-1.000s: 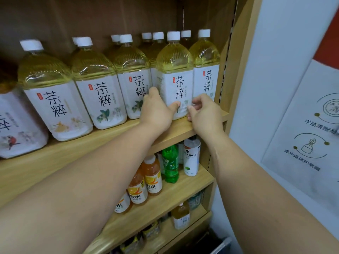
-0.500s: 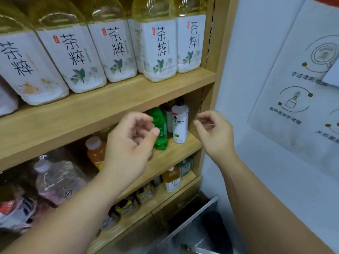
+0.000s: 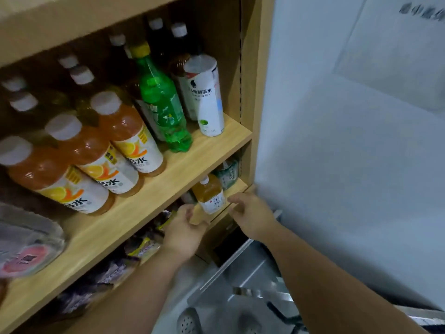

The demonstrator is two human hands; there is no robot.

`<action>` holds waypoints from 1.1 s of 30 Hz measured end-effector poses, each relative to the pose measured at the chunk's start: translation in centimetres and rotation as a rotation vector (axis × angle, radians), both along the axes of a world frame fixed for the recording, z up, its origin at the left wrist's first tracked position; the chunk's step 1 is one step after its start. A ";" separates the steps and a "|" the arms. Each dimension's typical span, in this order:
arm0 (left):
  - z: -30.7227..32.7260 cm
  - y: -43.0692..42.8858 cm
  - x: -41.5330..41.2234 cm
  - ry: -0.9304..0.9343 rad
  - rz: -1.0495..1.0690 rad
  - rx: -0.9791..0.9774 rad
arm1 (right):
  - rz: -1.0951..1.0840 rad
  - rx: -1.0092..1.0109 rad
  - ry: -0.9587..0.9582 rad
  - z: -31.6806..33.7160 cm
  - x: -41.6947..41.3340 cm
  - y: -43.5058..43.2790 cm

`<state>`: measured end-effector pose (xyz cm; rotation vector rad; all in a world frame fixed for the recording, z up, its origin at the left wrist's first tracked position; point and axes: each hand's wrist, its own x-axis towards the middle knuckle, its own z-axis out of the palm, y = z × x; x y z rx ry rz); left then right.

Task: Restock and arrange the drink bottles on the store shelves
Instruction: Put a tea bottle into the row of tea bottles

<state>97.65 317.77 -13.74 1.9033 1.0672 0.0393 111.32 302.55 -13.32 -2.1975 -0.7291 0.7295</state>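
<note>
A small yellow tea bottle (image 3: 209,195) with a white label stands at the front right of the lowest shelf (image 3: 237,189). My left hand (image 3: 184,229) is just left of and below it, fingers loosely curled at the shelf's front edge. Close on the bottle's right is my right hand (image 3: 250,213), its fingers also loosely curled. Neither hand plainly grips the bottle. On the middle shelf (image 3: 154,196) stand three orange drink bottles (image 3: 92,160), a green bottle (image 3: 160,104) and a white bottle (image 3: 207,97).
Dark bottles fill the back of the middle shelf. A green-labelled bottle (image 3: 227,173) stands behind the tea bottle. Snack packets (image 3: 134,251) lie left on the lowest shelf. A metal cart (image 3: 240,273) is below, a white wall (image 3: 349,177) on the right.
My view dropped from the top shelf of large tea bottles to the lower shelves. Both hands left the large bottle and came down to the small tea bottle.
</note>
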 end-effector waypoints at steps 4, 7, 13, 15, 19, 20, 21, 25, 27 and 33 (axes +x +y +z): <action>-3.0 1.6 3.2 -0.010 -0.012 0.090 | 0.050 -0.040 0.025 -3.0 0.9 2.2; -5.2 2.6 5.1 0.057 0.008 0.150 | 0.008 -0.020 0.060 -4.7 2.4 4.1; -8.1 3.9 6.8 0.064 0.000 0.106 | 0.001 0.067 0.130 -7.5 3.9 6.4; -8.6 4.1 6.9 0.064 0.003 0.114 | 0.006 0.089 0.179 -8.2 3.8 6.8; -8.3 4.0 7.4 0.056 -0.032 0.156 | -0.062 0.165 0.272 -8.6 2.9 6.5; -8.0 4.0 7.5 0.074 -0.036 0.168 | -0.074 0.172 0.282 -8.5 2.8 6.4; -7.9 4.0 7.6 0.086 -0.046 0.179 | -0.079 0.171 0.284 -8.3 2.7 6.1; -7.6 3.9 7.3 0.062 -0.080 0.172 | -0.067 0.145 0.235 -7.5 2.6 5.1; -7.6 3.7 6.7 0.030 -0.083 0.157 | -0.050 0.128 0.219 -6.9 2.4 4.7; -5.9 1.9 4.0 -0.023 -0.174 0.169 | -0.094 0.164 0.166 -5.7 0.8 1.3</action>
